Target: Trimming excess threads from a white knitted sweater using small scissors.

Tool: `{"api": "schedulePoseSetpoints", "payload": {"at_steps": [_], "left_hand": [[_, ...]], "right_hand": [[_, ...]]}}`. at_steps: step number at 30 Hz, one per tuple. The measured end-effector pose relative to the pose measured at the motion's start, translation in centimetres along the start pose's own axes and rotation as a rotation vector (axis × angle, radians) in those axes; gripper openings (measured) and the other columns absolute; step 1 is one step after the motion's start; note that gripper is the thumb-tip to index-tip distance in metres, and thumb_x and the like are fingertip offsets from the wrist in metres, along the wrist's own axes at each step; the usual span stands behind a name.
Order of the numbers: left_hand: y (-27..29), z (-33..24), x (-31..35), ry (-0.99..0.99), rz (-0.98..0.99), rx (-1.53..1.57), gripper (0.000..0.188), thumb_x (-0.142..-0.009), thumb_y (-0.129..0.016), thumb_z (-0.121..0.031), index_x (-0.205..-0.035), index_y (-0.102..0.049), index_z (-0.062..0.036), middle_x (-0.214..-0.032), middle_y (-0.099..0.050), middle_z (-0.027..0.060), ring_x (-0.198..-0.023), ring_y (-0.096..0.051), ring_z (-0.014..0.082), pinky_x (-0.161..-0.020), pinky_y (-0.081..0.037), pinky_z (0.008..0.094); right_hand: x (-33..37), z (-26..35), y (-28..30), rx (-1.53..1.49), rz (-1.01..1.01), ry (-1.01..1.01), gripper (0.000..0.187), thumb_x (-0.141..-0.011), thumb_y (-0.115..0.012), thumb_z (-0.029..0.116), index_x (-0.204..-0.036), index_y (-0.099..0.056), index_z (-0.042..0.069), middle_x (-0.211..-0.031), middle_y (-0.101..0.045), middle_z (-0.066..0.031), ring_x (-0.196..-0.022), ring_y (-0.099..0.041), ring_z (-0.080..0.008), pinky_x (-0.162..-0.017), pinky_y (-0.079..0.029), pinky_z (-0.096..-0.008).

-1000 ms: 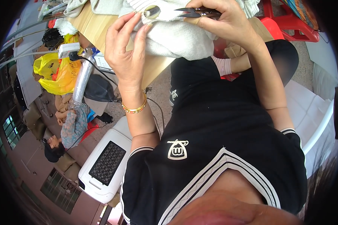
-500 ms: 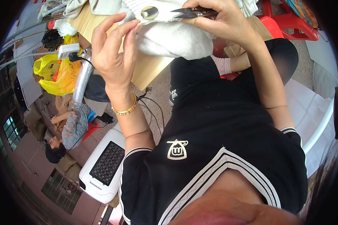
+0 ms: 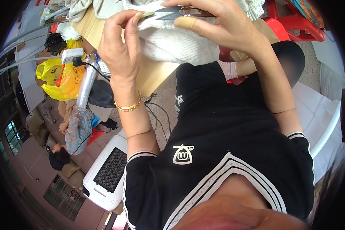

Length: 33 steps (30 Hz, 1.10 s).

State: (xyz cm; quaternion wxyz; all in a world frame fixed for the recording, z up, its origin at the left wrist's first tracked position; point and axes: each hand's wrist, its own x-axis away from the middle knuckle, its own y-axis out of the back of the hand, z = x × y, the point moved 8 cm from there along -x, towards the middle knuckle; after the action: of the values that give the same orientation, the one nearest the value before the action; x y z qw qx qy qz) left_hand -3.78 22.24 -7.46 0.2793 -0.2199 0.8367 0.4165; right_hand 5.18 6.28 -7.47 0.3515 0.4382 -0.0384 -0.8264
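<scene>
Snipping, seemingly, white knit (image 3: 172, 42)

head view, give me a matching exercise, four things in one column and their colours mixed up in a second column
Things:
1. plastic bag
2. chair
3. knitted cloth
4. shirt

Colours:
a. red
b. black with white stripes
c. yellow
d. white

Pairs: 1-c, 2-a, 3-d, 4-b

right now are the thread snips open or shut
Shut, as far as shows: the thread snips in the right hand taper to a single point over the white knit garment.
</scene>
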Motion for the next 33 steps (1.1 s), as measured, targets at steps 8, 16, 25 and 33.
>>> {"api": "schedulePoseSetpoints", "payload": {"at_steps": [8,16,25,33], "left_hand": [[-0.6,2.1,0.4,0.167,-0.06,0.183,0.009,-0.098,-0.066,-0.008,-0.103,-0.063,-0.0009,-0.085,-0.068,0.0054,-0.074,-0.065,0.0106,-0.067,-0.052,0.0235],[-1.1,2.7,0.2,0.215,-0.063,0.264,0.008,-0.099,-0.064,-0.008,-0.103,-0.063,-0.0003,-0.083,-0.067,0.0044,-0.073,-0.063,0.0091,-0.066,-0.05,0.0223],[-1.2,3.1,0.0,0.197,-0.007,0.244,0.01,-0.098,-0.066,-0.011,-0.1,-0.066,-0.0013,-0.079,-0.067,0.0025,-0.07,-0.061,0.0091,-0.064,-0.049,0.0231],[-1.6,4.1,0.5,0.282,0.037,0.354,0.011,-0.101,-0.061,-0.005,-0.108,-0.063,0.0027,-0.095,-0.067,0.0034,-0.085,-0.061,0.0072,-0.077,-0.05,0.0199]], "right_hand": [[-0.5,0.8,-0.7,0.32,-0.03,0.191,0.03,-0.088,-0.072,0.018,-0.114,-0.067,0.004,-0.091,-0.058,-0.0113,-0.078,-0.06,-0.0274,-0.066,-0.05,-0.0342],[-1.1,0.8,-1.4,0.497,-0.011,0.247,0.03,-0.085,-0.072,0.018,-0.112,-0.067,0.007,-0.089,-0.056,-0.008,-0.078,-0.06,-0.0262,-0.065,-0.05,-0.0352],[-1.9,1.1,-1.6,0.46,0.115,0.093,0.028,-0.083,-0.066,0.014,-0.11,-0.067,0.009,-0.087,-0.057,-0.005,-0.081,-0.061,-0.022,-0.069,-0.051,-0.0336],[-0.8,0.2,-2.2,0.599,-0.032,0.398,0.029,-0.082,-0.068,0.014,-0.11,-0.067,0.008,-0.088,-0.058,-0.0049,-0.08,-0.062,-0.0218,-0.068,-0.051,-0.0332]]}}
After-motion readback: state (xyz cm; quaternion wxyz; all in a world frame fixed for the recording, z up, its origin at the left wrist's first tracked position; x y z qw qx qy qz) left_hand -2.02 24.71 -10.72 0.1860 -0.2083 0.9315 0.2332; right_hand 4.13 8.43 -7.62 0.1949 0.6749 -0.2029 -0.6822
